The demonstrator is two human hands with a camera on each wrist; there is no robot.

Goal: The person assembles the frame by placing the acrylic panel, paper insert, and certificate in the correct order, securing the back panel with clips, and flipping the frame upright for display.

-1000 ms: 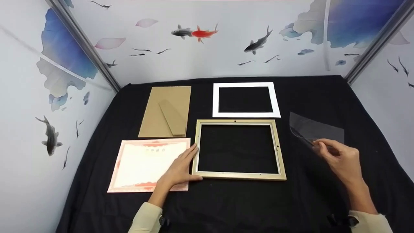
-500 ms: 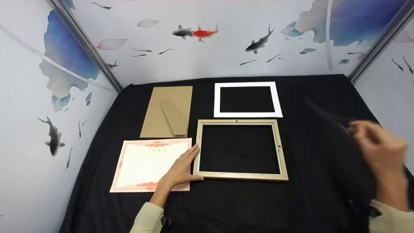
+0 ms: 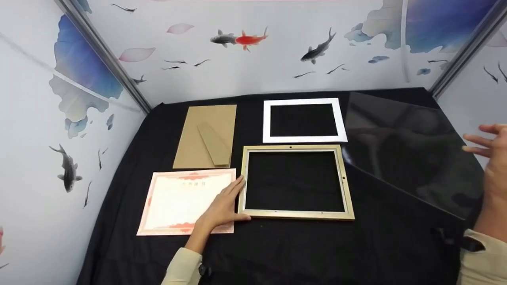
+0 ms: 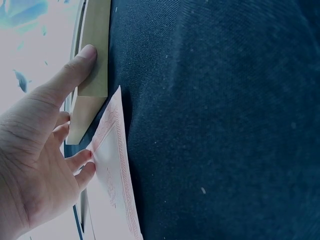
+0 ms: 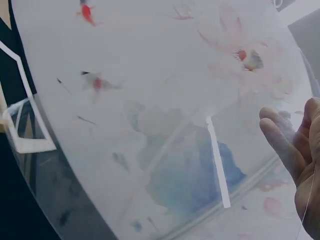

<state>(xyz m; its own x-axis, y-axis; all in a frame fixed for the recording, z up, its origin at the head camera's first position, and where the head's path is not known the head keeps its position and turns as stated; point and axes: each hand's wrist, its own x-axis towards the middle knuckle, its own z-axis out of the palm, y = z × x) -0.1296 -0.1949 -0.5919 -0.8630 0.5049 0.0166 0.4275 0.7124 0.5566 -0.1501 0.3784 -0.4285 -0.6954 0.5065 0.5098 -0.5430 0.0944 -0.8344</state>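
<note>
On the black cloth [image 3: 309, 253], a red-bordered certificate [image 3: 174, 202] lies at left, a brown board [image 3: 191, 138] just beyond it; the person's left hand [image 3: 221, 206], thumb spread from fingers, touches the left side and near corner of the gold frame [image 3: 297, 215]; a white mat [image 3: 305, 139] lies behind; rightmost, a tilted clear sheet [image 3: 408, 150] reaches the right hand [image 3: 497, 158], fingers splayed, its grip impossible to tell

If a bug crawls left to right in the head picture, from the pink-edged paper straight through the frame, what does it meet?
Pink-edged paper, left hand, frame, clear sheet, right hand.
</note>
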